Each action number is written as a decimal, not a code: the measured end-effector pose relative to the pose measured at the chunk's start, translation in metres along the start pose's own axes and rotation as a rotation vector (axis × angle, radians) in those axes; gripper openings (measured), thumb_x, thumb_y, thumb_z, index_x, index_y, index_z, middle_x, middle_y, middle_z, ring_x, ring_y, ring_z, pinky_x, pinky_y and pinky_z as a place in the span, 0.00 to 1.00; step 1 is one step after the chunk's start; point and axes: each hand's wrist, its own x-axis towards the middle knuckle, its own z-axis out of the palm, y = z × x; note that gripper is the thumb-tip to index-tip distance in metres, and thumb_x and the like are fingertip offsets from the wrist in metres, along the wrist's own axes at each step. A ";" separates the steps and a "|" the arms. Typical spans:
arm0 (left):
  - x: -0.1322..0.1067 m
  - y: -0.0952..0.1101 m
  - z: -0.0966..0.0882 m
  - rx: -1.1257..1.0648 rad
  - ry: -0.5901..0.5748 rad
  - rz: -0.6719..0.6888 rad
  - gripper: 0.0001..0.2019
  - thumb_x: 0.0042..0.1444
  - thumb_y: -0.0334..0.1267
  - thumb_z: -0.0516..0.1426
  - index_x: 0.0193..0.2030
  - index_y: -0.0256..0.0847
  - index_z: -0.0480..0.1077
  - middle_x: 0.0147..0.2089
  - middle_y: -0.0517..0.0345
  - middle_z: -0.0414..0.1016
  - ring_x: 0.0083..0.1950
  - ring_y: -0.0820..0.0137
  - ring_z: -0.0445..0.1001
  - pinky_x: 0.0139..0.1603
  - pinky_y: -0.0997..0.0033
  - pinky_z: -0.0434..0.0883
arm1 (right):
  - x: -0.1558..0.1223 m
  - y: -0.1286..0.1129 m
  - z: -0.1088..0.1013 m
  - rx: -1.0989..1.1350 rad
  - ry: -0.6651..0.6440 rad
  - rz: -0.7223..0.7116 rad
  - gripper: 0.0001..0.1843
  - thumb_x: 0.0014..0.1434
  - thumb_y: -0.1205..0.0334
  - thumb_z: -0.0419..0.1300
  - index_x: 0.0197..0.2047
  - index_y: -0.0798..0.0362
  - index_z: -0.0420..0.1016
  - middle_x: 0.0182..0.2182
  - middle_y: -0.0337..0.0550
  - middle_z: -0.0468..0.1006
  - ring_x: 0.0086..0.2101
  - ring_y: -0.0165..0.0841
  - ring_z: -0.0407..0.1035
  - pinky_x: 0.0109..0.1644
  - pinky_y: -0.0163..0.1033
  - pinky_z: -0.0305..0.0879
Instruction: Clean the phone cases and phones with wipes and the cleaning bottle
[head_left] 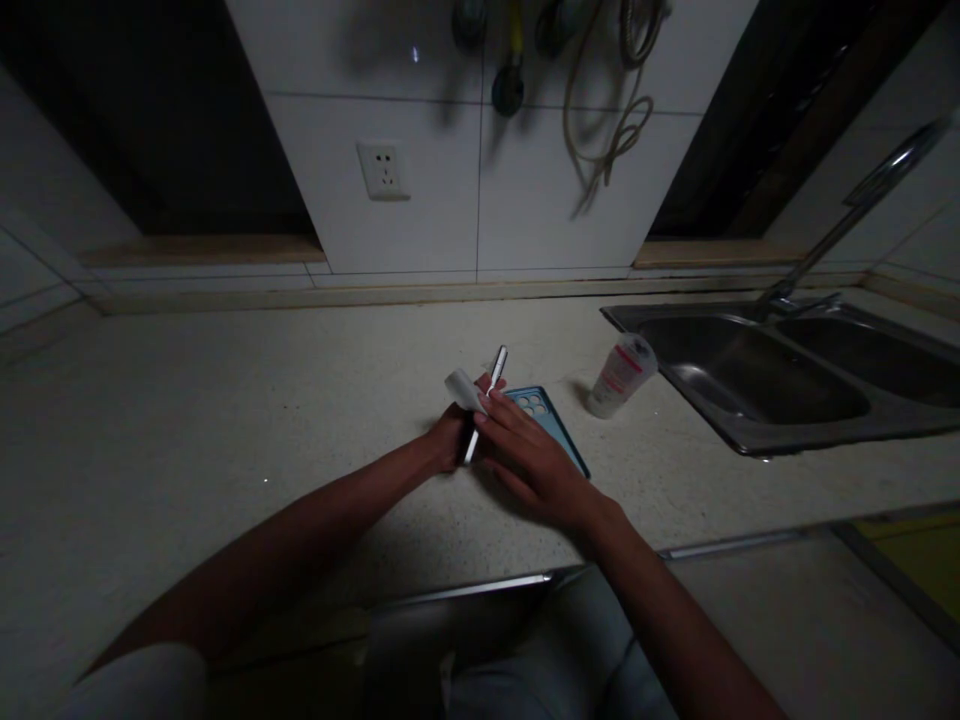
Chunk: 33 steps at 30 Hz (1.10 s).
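My left hand (448,437) is closed around a phone (496,366), which is tilted so its thin silvery edge faces up. My right hand (529,458) lies over the phone from the right, its fingers pressing a white tissue or wipe (463,388) against it. Much of the phone is hidden by the fingers. A blue phone case (553,424) with several round camera holes lies on the counter, partly covered by my right hand. To the right of the case, a clear plastic cup (622,374) with red print leans at an angle in view.
The pale speckled countertop (187,400) runs along a white tiled wall. A steel double sink (739,440) with a tall faucet (847,215) is at the right. On the wall are a socket (384,170), pipe fittings (508,88) and a hanging hose (619,140).
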 end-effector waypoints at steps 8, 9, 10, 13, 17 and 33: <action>0.002 0.000 -0.002 0.029 0.011 -0.015 0.19 0.62 0.50 0.59 0.53 0.40 0.72 0.33 0.59 0.75 0.27 0.72 0.75 0.25 0.75 0.70 | 0.000 0.001 0.003 -0.008 0.014 -0.012 0.40 0.68 0.70 0.50 0.76 0.45 0.36 0.74 0.47 0.47 0.72 0.40 0.41 0.72 0.59 0.53; 0.002 0.000 -0.002 0.031 0.005 -0.015 0.19 0.61 0.50 0.59 0.52 0.40 0.73 0.34 0.58 0.76 0.27 0.72 0.75 0.25 0.75 0.70 | 0.000 0.001 0.003 -0.010 0.019 -0.012 0.40 0.67 0.70 0.50 0.76 0.45 0.36 0.74 0.47 0.47 0.72 0.40 0.41 0.72 0.59 0.53; 0.002 0.000 -0.003 0.031 0.000 -0.012 0.19 0.61 0.50 0.59 0.52 0.40 0.73 0.34 0.57 0.76 0.29 0.71 0.76 0.26 0.75 0.71 | 0.000 0.001 0.004 -0.015 0.021 -0.012 0.41 0.67 0.70 0.50 0.76 0.45 0.36 0.74 0.47 0.47 0.72 0.40 0.42 0.72 0.60 0.53; 0.003 -0.001 -0.004 0.024 -0.012 0.004 0.17 0.63 0.49 0.58 0.51 0.39 0.74 0.37 0.55 0.77 0.31 0.70 0.78 0.26 0.75 0.71 | 0.000 0.001 0.004 -0.032 0.015 -0.009 0.41 0.67 0.70 0.50 0.77 0.46 0.35 0.74 0.48 0.47 0.72 0.41 0.43 0.71 0.60 0.53; 0.003 -0.001 -0.004 -0.007 -0.021 -0.007 0.17 0.64 0.49 0.57 0.51 0.38 0.73 0.36 0.55 0.77 0.29 0.72 0.77 0.26 0.76 0.72 | 0.000 0.001 0.005 -0.046 0.009 -0.011 0.41 0.67 0.71 0.51 0.77 0.47 0.35 0.74 0.49 0.47 0.72 0.40 0.42 0.72 0.58 0.53; -0.002 0.004 0.008 -0.068 0.022 -0.055 0.18 0.68 0.46 0.50 0.44 0.35 0.75 0.24 0.60 0.72 0.13 0.77 0.61 0.16 0.76 0.66 | -0.002 0.001 0.007 -0.057 -0.015 0.057 0.45 0.67 0.69 0.52 0.76 0.46 0.27 0.75 0.50 0.42 0.72 0.43 0.41 0.71 0.60 0.55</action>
